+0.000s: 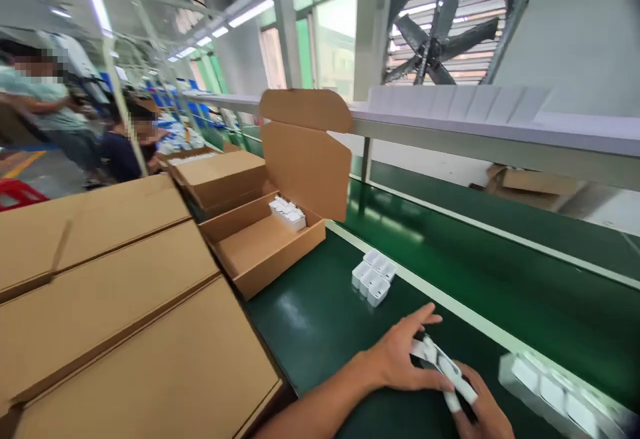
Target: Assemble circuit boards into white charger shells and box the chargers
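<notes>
Gripping a small white part over the green bench, the left hand and right hand both clamp it. White cups and an open carton lie beyond; closed cartons crowd the left side. Fingers partly hide the part; the lower edge crops the right hand; white units at right are blurred.

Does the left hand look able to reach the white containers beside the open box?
Probably yes: nothing visible blocks the way from the left hand to the white containers, which sit close beyond it. The hand is holding a white piece, though.
</notes>
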`<state>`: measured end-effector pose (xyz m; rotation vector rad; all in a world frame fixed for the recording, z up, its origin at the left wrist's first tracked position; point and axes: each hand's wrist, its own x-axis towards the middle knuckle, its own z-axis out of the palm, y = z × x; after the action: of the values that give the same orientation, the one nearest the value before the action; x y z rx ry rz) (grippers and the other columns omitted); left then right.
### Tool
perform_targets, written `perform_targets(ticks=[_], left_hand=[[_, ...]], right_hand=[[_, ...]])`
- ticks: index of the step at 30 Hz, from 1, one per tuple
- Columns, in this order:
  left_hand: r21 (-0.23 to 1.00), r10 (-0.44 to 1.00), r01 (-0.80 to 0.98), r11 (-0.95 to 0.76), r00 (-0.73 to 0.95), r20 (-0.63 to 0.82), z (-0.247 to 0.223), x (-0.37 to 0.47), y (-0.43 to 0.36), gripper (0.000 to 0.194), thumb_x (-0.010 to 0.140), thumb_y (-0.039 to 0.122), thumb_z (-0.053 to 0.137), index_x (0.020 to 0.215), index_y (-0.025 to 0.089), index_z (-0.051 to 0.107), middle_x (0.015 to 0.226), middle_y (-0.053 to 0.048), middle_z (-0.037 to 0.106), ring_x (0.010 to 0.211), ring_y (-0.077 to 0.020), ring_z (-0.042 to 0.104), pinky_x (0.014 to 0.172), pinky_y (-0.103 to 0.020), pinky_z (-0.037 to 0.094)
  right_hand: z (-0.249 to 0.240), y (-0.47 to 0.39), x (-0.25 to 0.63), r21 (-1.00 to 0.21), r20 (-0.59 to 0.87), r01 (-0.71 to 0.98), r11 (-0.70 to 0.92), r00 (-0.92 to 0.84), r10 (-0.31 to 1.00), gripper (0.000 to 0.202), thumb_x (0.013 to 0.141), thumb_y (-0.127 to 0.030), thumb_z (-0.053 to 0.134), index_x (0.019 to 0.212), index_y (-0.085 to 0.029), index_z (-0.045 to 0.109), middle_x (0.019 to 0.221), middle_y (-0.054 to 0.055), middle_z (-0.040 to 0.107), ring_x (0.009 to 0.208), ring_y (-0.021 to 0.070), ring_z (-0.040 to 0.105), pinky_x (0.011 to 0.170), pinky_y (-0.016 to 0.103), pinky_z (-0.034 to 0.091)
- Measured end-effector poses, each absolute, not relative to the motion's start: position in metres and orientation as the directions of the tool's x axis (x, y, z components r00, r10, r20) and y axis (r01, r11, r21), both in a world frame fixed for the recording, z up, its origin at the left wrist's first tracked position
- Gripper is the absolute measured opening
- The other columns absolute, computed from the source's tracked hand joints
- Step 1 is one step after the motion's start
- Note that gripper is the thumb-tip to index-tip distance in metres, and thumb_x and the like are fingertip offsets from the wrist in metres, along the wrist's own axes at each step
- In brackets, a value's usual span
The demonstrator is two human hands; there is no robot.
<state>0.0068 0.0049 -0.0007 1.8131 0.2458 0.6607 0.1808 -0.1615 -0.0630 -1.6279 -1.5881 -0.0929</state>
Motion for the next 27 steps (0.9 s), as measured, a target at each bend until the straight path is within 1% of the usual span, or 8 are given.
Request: perform_targets(ticks=[1,4,7,10,15,22,25,27], left_hand=[[0.905,0.480,-0.176,-0.386,0.800,0.360,-0.003,0.008,0.002,0.112,0.068,0.047,0.092,0.161,0.025,0.035,0.145,-0.017,0.062,0.128,-0.0337,0.063,0.112,-0.052,0.049],[0.853,0.463,-0.196,-0.484,0.770,0.440,-0.002,0.008,0.000,0.046,0.091,0.029,0.069,0.136,0.022,0.062,0.118,-0.012,0.071,0.106,-0.0233,0.069,0.095,-0.040,0.058],[0.847,0.476,-0.161,-0.506,0.767,0.430,0.000,0.008,0.003,0.021,0.098,0.023,0.058,0.116,0.020,0.068,0.104,-0.008,0.070,0.092,-0.0180,0.069,0.085,-0.032,0.057],[0.854,0.499,-0.090,-0.512,0.778,0.381,0.000,0.007,0.006,0.017,0.101,0.024,0.053,0.109,0.020,0.067,0.098,-0.005,0.070,0.085,-0.0156,0.067,0.077,-0.028,0.055],[0.848,0.487,-0.054,-0.527,0.798,0.353,-0.003,0.006,0.007,0.018,0.102,0.025,0.052,0.111,0.020,0.067,0.099,-0.005,0.070,0.083,-0.0149,0.067,0.069,-0.025,0.054],[0.867,0.502,-0.005,-0.498,0.814,0.293,-0.002,0.006,0.009,0.020,0.102,0.029,0.053,0.113,0.022,0.067,0.100,-0.005,0.071,0.084,-0.0155,0.069,0.071,-0.026,0.057],[0.922,0.513,0.013,-0.386,0.834,0.203,-0.002,0.005,0.011,0.024,0.104,0.035,0.052,0.119,0.023,0.066,0.099,-0.006,0.072,0.085,-0.0163,0.070,0.075,-0.028,0.059],[0.956,0.493,-0.059,-0.287,0.847,0.200,-0.002,0.004,0.012,0.037,0.100,0.042,0.061,0.131,0.023,0.060,0.105,-0.007,0.073,0.094,-0.0193,0.072,0.083,-0.033,0.061]], right_hand=[[-0.053,-0.164,0.172,-0.493,0.580,0.854,0.168,0.178,0.795,0.041,0.093,-0.022,0.058,0.131,-0.032,0.066,0.118,0.008,0.074,0.101,0.0268,0.076,0.082,0.035,0.067],[-0.034,-0.164,0.152,-0.513,0.548,0.851,0.115,0.222,0.807,0.038,0.095,-0.016,0.054,0.130,-0.027,0.064,0.119,0.010,0.073,0.105,0.0245,0.075,0.089,0.035,0.064],[-0.032,-0.163,0.143,-0.626,0.436,0.780,-0.023,0.374,0.819,0.036,0.097,-0.022,0.057,0.133,-0.023,0.058,0.119,0.012,0.073,0.104,0.0262,0.075,0.088,0.039,0.065],[-0.032,-0.165,0.139,-0.704,0.358,0.706,-0.081,0.451,0.817,0.037,0.098,-0.026,0.063,0.133,-0.022,0.054,0.115,0.011,0.074,0.101,0.0258,0.075,0.088,0.039,0.065],[-0.025,-0.163,0.140,-0.598,0.494,0.797,0.085,0.282,0.822,0.039,0.100,-0.015,0.054,0.137,-0.026,0.054,0.121,0.010,0.069,0.107,0.0232,0.070,0.090,0.038,0.063],[-0.027,-0.163,0.141,-0.605,0.452,0.796,0.025,0.317,0.833,0.046,0.099,-0.018,0.055,0.144,-0.025,0.050,0.123,0.013,0.068,0.107,0.0256,0.069,0.086,0.040,0.063],[-0.029,-0.162,0.140,-0.694,0.414,0.718,0.051,0.340,0.844,0.040,0.099,-0.019,0.055,0.138,-0.025,0.059,0.126,0.013,0.067,0.114,0.0269,0.066,0.096,0.044,0.060],[-0.030,-0.160,0.140,-0.853,0.342,0.518,0.064,0.461,0.819,0.035,0.098,-0.028,0.060,0.133,-0.025,0.064,0.127,0.013,0.066,0.115,0.0273,0.066,0.099,0.045,0.058]])
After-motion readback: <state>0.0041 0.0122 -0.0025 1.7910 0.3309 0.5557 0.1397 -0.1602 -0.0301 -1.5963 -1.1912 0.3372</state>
